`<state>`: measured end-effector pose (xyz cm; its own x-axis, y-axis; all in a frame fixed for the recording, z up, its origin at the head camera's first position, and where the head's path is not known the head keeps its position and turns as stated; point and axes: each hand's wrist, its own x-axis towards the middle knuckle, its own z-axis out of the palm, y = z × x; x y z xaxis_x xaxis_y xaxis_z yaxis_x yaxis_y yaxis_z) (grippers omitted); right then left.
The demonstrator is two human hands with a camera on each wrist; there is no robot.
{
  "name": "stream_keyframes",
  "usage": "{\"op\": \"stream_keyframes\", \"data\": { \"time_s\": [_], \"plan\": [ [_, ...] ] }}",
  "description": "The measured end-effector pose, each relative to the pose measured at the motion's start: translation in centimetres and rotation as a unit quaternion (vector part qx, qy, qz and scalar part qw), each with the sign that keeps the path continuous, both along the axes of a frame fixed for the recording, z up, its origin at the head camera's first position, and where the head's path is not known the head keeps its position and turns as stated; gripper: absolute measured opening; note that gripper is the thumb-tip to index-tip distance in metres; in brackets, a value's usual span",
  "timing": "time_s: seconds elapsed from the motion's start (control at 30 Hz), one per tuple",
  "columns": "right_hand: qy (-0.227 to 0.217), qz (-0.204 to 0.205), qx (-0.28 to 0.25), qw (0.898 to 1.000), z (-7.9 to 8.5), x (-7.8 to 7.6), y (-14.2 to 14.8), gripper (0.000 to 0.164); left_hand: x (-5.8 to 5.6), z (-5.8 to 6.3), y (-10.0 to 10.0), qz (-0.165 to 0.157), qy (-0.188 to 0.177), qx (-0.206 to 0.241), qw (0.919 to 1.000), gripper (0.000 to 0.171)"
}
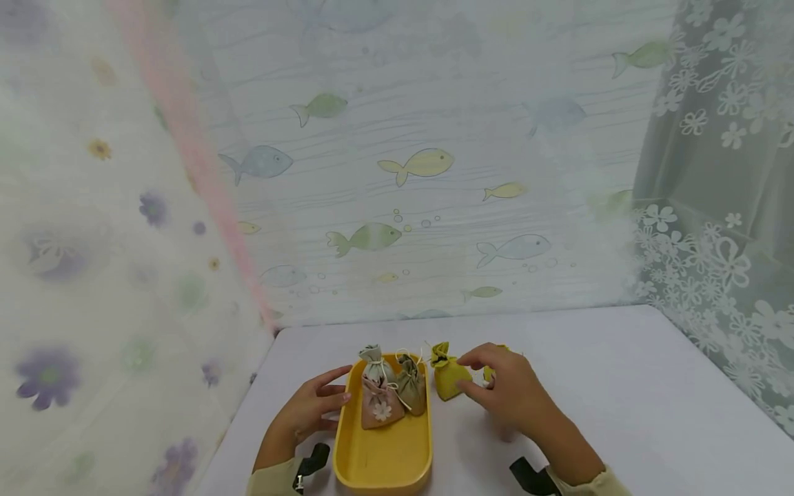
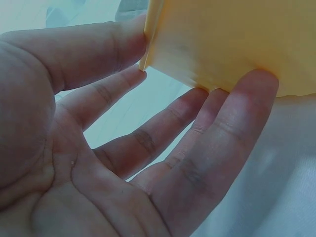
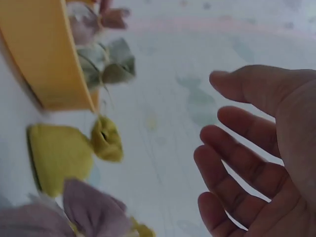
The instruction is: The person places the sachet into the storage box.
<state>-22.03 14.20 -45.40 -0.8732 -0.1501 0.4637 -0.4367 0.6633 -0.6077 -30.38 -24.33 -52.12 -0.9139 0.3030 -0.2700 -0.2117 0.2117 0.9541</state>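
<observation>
My left hand [image 1: 308, 411] rests at the left side of a yellow tray [image 1: 384, 463], its thumb at the rim and its outstretched fingers touching the outer wall. Three small drawstring pouches are in the tray's far part: a pink one [image 1: 374, 401] with a white flower, a pale grey one [image 1: 373, 357] and an olive-brown one [image 1: 412, 389]. Just right of the tray stands a yellow-green pouch [image 1: 448, 379]. Beside it hovers my right hand [image 1: 511, 389], thumb and fingers apart, holding nothing in the right wrist view.
A second yellow pouch [image 1: 488, 374] is partly hidden behind the right hand. A mauve pouch [image 3: 94, 210] stands below that hand, mostly covered in the head view. The white table [image 1: 620, 413] meets a fish-patterned curtain [image 1: 428, 227] at the back and a flowered one [image 1: 112, 289] at left.
</observation>
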Motion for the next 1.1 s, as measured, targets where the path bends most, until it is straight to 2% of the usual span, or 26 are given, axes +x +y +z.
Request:
{"op": "stream_keyframes", "data": {
  "time_s": [0.27,0.67,0.83,1.1],
  "plan": [
    [-0.017,0.007,-0.011,1.000,-0.4,-1.1,4.0,0.036,-0.1,-0.1,-0.1,0.004,-0.003,0.000,1.0000,0.076],
    [-0.125,0.031,-0.025,0.991,-2.3,-2.5,7.2,0.053,-0.2,-0.2,-0.1,0.003,-0.003,0.002,1.0000,0.077],
    [-0.134,0.019,-0.018,0.991,-2.2,-2.6,7.8,0.051,-0.1,-0.2,-0.1,0.004,-0.002,0.005,1.0000,0.076],
    [-0.199,0.023,0.011,0.980,-2.3,-2.7,8.3,0.041,-0.1,-0.1,-0.1,0.004,-0.002,0.004,1.0000,0.075]
  ]
}}
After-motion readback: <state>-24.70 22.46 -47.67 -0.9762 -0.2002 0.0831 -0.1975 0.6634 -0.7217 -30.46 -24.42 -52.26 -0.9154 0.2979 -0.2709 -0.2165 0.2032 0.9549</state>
